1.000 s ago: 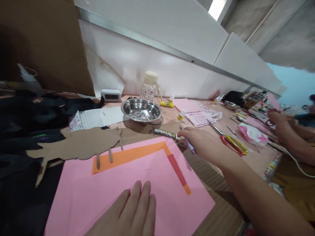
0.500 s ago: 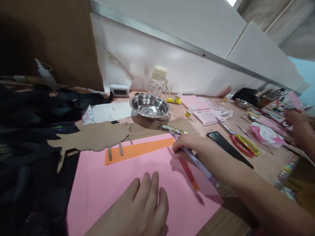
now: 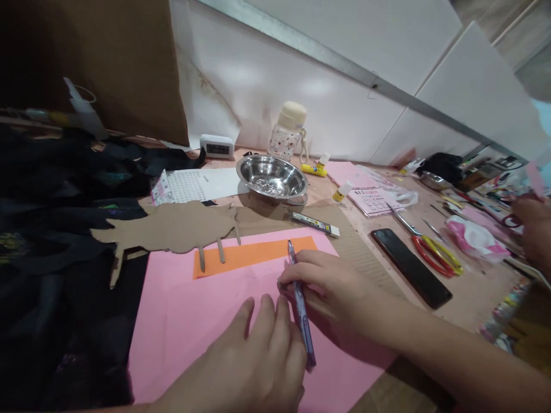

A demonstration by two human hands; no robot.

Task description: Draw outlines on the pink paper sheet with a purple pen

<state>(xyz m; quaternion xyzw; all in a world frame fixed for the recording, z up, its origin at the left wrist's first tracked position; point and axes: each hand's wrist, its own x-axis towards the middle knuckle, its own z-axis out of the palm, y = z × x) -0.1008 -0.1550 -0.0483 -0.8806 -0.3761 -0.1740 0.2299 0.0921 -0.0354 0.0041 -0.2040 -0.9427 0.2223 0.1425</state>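
Observation:
A pink sheet of paper [image 3: 181, 338] lies before me, with an orange paper strip [image 3: 253, 256] along its upper part. My left hand [image 3: 258, 355] rests palm down on the pink sheet, fingers stretched and slightly bent. Between the fingers of my right hand [image 3: 336, 281] is a purple pen [image 3: 302, 315], its tip pointing away from me toward the orange strip. A small dark bit shows at the right fingertips; its kind I cannot make out. A brown cardboard cutout [image 3: 172, 229], animal-like with thin legs, overlaps the strip's left end.
Behind the paper stand a metal bowl [image 3: 272, 179], a clear bottle [image 3: 287, 135] and a small digital clock [image 3: 216, 146]. To the right lie a black phone [image 3: 411, 267], scissors [image 3: 437, 255] and a pencil-lead case [image 3: 314, 222]. Another person's hand [image 3: 531, 229] is at the far right.
My right hand has moved left, close to my left hand, and the pen has swung more upright. The red strip with an orange end beneath the right hand no longer shows.

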